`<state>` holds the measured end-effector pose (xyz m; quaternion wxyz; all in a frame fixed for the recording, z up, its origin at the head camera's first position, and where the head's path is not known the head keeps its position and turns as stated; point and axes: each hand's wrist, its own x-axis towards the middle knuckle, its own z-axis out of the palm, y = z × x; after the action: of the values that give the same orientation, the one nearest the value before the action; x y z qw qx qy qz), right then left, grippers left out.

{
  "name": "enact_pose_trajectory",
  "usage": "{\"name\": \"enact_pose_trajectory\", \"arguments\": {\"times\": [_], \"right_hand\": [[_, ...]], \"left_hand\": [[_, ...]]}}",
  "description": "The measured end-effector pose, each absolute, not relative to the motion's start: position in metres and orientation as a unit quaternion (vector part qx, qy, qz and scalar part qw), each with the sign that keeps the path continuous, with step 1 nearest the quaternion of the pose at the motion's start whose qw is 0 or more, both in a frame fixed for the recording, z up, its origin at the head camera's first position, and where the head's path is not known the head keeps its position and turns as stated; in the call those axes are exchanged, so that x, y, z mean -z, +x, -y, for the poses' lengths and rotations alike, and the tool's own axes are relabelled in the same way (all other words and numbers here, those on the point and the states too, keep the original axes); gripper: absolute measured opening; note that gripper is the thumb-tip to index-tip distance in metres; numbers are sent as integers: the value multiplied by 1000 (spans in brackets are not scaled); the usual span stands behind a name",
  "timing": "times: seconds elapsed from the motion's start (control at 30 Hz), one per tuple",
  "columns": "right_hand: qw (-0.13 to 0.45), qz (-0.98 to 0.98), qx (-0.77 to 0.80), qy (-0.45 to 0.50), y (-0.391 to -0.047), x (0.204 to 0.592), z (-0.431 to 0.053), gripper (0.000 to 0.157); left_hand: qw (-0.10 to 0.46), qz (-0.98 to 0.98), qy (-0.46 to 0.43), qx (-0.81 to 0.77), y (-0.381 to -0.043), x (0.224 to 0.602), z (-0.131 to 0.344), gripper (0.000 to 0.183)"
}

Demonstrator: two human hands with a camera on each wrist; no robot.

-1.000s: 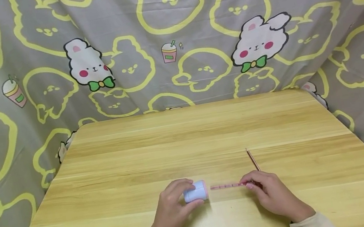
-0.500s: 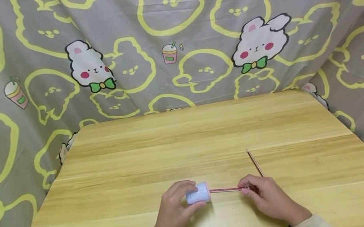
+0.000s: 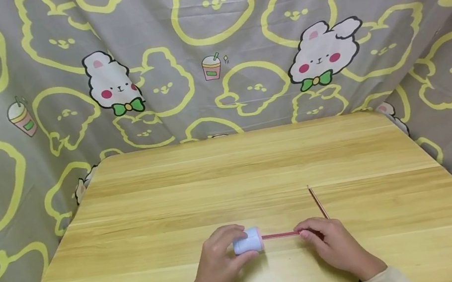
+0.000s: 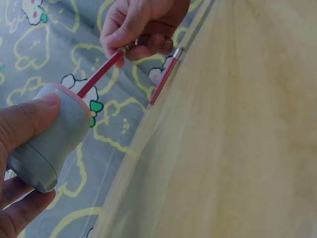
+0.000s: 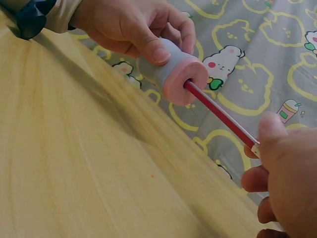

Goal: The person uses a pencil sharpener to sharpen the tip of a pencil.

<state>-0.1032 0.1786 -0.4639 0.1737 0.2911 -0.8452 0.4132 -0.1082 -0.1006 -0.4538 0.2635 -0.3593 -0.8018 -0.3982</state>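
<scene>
My left hand [image 3: 218, 263] grips a light blue pencil sharpener [image 3: 246, 242], which lies sideways in its grasp above the table. The sharpener's pink end [image 5: 178, 89] faces right, and a red striped pencil [image 5: 220, 113] is in its hole. Fingers and thumb of my right hand [image 3: 339, 246] pinch that pencil [image 3: 280, 235] near its outer end, by a metal band. How far the tip reaches inside is hidden. Just beyond the right hand, a second red pencil [image 3: 317, 201] rests on the table, partly covered by that hand in the head view.
The wood-grain table [image 3: 150, 199] stretches out on all sides of the hands. A grey curtain [image 3: 159, 21] with yellow outlines and white rabbits hangs behind it and along both sides.
The pencil, apart from the sharpener a second ago, has entered its hole. Sharpener and left hand have shifted slightly right; the right hand has moved a little left. The second pencil lies still.
</scene>
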Motion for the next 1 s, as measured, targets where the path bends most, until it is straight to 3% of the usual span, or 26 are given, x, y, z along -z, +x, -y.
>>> {"name": "enact_pose_trajectory", "arguments": {"times": [0.17, 0.37, 1.0], "right_hand": [[173, 842, -419, 292, -103, 464, -178, 18], [175, 832, -430, 304, -104, 465, -178, 8], [165, 835, -432, 300, -103, 463, -178, 26]], "left_hand": [[263, 807, -349, 398, -108, 452, 101, 35], [260, 803, -356, 401, -108, 453, 100, 35], [266, 802, -358, 397, -108, 453, 100, 35]]}}
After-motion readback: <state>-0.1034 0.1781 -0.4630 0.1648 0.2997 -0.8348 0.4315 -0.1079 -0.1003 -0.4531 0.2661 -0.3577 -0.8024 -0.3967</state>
